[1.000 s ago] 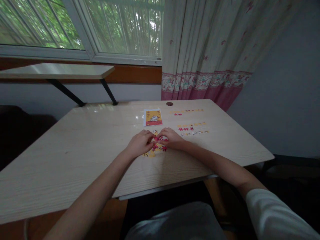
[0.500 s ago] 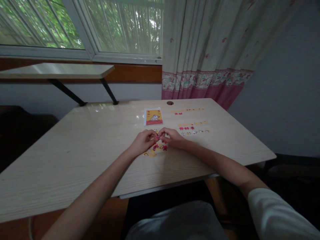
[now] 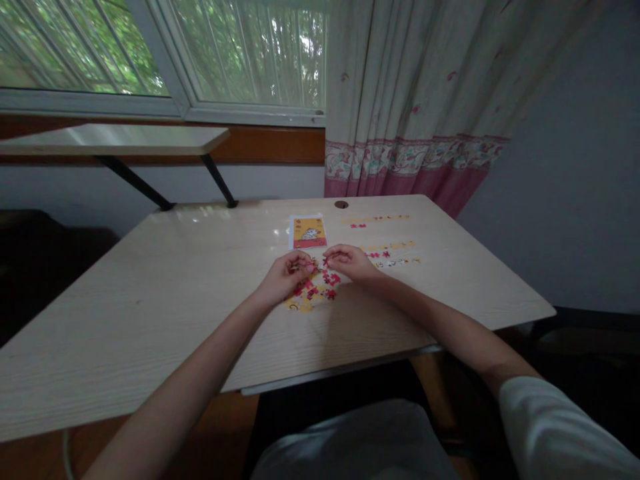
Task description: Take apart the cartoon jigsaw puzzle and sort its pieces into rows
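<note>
My left hand (image 3: 286, 275) is closed, with a pink puzzle piece (image 3: 311, 267) pinched at its fingertips. Across a small gap, my right hand (image 3: 351, 261) pinches another dark pink puzzle piece (image 3: 326, 263). Below and between the hands lies a loose pile of puzzle pieces (image 3: 313, 292) in pink, yellow and white. Just beyond them is a picture card (image 3: 309, 233), showing a white cartoon animal on yellow and red. Part of the pile is hidden behind my fingers.
Sorted rows of puzzle pieces (image 3: 397, 263) lie right of my right hand, with a farther row (image 3: 383, 219) behind them. A raised shelf (image 3: 150, 139) on black legs stands at the back left. The desk (image 3: 150, 320) ends at a near edge before my lap.
My hands have drawn apart, opening a gap between the fingertips and showing more of the pile. Each holds a piece now. The view has shifted slightly.
</note>
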Tool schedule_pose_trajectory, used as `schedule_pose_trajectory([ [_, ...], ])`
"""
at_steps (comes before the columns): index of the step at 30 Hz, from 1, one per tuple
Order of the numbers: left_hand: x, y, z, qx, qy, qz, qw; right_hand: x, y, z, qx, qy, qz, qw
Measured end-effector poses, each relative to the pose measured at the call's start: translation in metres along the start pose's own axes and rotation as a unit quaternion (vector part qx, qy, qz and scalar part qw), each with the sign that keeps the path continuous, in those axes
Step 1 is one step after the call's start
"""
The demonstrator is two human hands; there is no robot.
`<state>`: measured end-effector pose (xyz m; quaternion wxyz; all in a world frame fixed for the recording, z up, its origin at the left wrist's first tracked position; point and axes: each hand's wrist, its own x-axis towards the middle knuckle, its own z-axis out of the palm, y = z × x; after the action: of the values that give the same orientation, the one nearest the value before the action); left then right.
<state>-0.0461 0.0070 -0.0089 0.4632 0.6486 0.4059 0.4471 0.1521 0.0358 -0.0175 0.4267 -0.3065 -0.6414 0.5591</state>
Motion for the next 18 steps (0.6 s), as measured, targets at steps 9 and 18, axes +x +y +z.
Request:
schedule_pose_trajectory([
  [9, -0.005, 0.005, -0.004, 0.293, -0.081, 0.057, 0.951, -0.003, -0.006, -0.001, 0.000, 0.036, 0.020, 0.999],
  [18, -0.008, 0.019, 0.000, 0.300, 0.033, 0.175, 0.937, -0.011, -0.013, 0.007, -0.095, 0.046, -0.055, 0.993],
])
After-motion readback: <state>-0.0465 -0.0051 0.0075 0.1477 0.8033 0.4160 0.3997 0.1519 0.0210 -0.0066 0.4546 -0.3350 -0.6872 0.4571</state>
